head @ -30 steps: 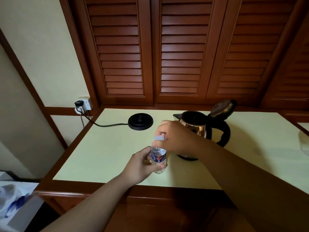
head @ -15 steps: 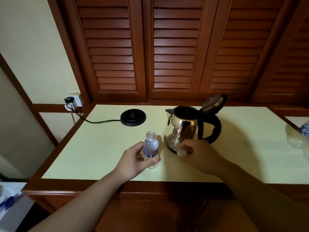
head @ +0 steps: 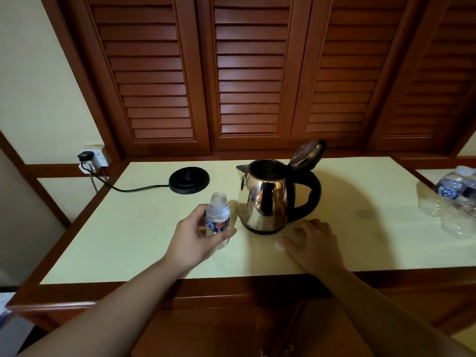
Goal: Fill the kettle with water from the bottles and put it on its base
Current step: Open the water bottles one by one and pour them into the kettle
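A small clear water bottle (head: pixel 218 215) with a blue label stands uncapped on the pale yellow table (head: pixel 128 228), and my left hand (head: pixel 195 238) is wrapped around it. Just to its right stands the shiny steel kettle (head: pixel 265 199) with a black handle, its lid (head: pixel 307 153) tipped up. The round black kettle base (head: pixel 189 180) sits behind the bottle, with its cord running left. My right hand (head: pixel 313 243) lies flat on the table in front of the kettle, fingers apart. A small pale spot, perhaps the bottle cap (head: pixel 279 245), shows at its thumb tip.
The cord runs to a wall socket (head: pixel 94 158) at the left. Clear plastic bottles (head: pixel 456 199) stand at the table's far right edge. Dark wooden louvred doors (head: pixel 249 73) rise behind the table. A wooden rim borders the table front.
My right hand took the cap off the bottle, moved right and down, and now rests flat on the table. My left hand kept hold of the bottle.
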A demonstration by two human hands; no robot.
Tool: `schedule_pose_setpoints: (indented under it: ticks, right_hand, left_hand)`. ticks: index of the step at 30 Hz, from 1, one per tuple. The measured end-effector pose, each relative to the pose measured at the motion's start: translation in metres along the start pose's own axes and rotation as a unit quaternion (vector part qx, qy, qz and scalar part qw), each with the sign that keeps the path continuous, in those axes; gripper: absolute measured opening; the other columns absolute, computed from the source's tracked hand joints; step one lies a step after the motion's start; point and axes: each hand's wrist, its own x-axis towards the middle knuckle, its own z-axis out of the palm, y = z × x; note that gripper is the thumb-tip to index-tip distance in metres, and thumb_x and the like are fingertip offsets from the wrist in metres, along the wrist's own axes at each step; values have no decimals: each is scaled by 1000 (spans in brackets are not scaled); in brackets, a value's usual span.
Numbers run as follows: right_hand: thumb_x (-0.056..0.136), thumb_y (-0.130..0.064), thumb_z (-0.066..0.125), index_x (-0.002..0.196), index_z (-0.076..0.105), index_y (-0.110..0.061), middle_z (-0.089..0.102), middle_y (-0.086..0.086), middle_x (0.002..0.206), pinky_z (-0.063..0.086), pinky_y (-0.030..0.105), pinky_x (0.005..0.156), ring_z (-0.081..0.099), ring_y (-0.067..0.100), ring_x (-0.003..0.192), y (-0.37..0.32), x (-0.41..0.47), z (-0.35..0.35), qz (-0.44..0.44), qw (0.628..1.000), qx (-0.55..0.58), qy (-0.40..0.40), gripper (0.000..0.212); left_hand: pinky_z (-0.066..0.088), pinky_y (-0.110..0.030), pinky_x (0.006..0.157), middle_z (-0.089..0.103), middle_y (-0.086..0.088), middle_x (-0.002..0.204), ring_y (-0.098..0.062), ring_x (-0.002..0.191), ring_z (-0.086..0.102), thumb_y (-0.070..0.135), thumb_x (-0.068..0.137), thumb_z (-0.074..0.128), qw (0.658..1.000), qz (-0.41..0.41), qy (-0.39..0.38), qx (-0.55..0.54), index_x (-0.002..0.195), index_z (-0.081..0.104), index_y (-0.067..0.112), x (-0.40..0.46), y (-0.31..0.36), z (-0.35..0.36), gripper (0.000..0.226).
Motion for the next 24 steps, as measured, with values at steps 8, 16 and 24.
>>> schedule_pose_setpoints:
  ticks: [8, 16, 24]
  right_hand:
    - [86, -74, 54, 135, 57, -27, 55, -1, 141, 33, 40, 114, 46, 23, 133, 2, 4, 6, -2, 1000, -14, -21, 67]
    - [87, -71, 54, 133, 60, -27, 56, -2, 141, 31, 38, 113, 44, 21, 135, 5, 5, 6, -5, 1000, -15, -11, 64]
    - [77, -79, 39, 131, 63, -29, 56, -6, 138, 30, 35, 112, 45, 19, 133, 5, 3, 4, 2, 1000, -6, -17, 78]
  left_hand:
    - [60, -37, 85, 78, 12, 97, -8, 89, 74, 53, 69, 89, 984, 59, -22, 169, 113, 64, 32, 82, 54, -36, 55]
    - [51, -32, 74, 75, 4, 103, -19, 90, 67, 37, 74, 89, 915, 127, -87, 373, 121, 65, 27, 135, 100, -45, 53]
    - [54, -39, 78, 61, 9, 96, -20, 93, 60, 47, 75, 85, 846, 174, -147, 482, 116, 62, 32, 159, 121, -52, 49]
